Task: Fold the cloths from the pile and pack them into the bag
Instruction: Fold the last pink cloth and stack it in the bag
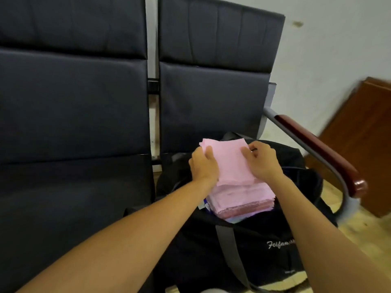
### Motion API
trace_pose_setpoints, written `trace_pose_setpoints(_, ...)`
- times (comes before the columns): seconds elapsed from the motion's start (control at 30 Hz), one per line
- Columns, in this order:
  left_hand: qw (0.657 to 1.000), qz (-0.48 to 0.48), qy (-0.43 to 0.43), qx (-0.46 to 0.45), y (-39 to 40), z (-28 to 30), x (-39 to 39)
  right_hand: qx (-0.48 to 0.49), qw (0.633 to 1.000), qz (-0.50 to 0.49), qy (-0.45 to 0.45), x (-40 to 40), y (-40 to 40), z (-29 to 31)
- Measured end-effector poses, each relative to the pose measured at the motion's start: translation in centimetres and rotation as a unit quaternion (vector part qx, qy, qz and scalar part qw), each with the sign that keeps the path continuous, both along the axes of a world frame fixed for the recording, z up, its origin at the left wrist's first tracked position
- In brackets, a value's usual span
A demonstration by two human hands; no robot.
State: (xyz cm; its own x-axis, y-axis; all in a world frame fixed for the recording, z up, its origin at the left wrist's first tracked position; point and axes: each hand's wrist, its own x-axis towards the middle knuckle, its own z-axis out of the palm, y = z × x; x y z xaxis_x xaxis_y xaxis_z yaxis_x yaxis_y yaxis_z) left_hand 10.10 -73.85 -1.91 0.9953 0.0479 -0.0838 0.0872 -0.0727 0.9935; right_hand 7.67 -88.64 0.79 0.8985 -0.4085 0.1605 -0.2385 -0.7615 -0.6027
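Gripping pink cloths [229, 163] above "Fel…"-lettered bag [264, 246].

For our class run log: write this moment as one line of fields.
left hand: grips pink cloth | right hand: grips same cloth | pink stack: in open black bag | stage: packing

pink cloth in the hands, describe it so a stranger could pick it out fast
On the right-hand dark seat sits an open black bag holding a stack of pink cloths. The top pink cloth is raised at its far end, left hand and right hand gripping its sides.
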Motion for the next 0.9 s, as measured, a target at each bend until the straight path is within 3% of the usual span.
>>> trace_pose_setpoints(0.23, 0.99, -0.026, 0.058, 0.128, -2.1, -2.6, 1.9, -0.084, 0.994, -0.021, 0.07, 1.3, -3.3, -2.2)
trace_pose_setpoints(0.3, 0.988, -0.005, 0.021, 0.155, -1.4, -2.6, 2.0, -0.125, 0.989, -0.041, 0.063, 1.2, -3.2, -2.4)
trace_pose_setpoints(0.37, 0.976, 0.02, -0.075, 0.206, -0.8, -2.0, 1.7, -0.181, 0.981, -0.057, 0.03, 1.2, -2.5, -2.1)
trace_pose_setpoints(0.47, 0.899, -0.084, -0.261, 0.341, -1.0, -2.0, 1.5, -0.235, 0.972, -0.028, -0.007, 2.0, -0.3, -2.1)
trace_pose_setpoints(0.57, 0.826, -0.271, -0.211, 0.447, -1.5, -3.3, 1.5, -0.249, 0.957, 0.094, 0.117, 3.1, 1.0, -5.0)
trace_pose_setpoints(0.67, 0.775, -0.321, -0.167, 0.518, -0.6, -4.7, 1.8, -0.211, 0.949, 0.12, 0.202, 2.7, 0.9, -7.3)
trace_pose_setpoints(0.77, 0.778, -0.316, -0.166, 0.517, 0.8, -5.2, 2.3, -0.211, 0.953, 0.088, 0.199, 1.7, 1.2, -7.4)
trace_pose_setpoints(0.9, 0.82, -0.244, -0.192, 0.48, 2.7, -5.9, 2.9, -0.213, 0.948, 0.079, 0.221, 2.0, 1.7, -6.9)
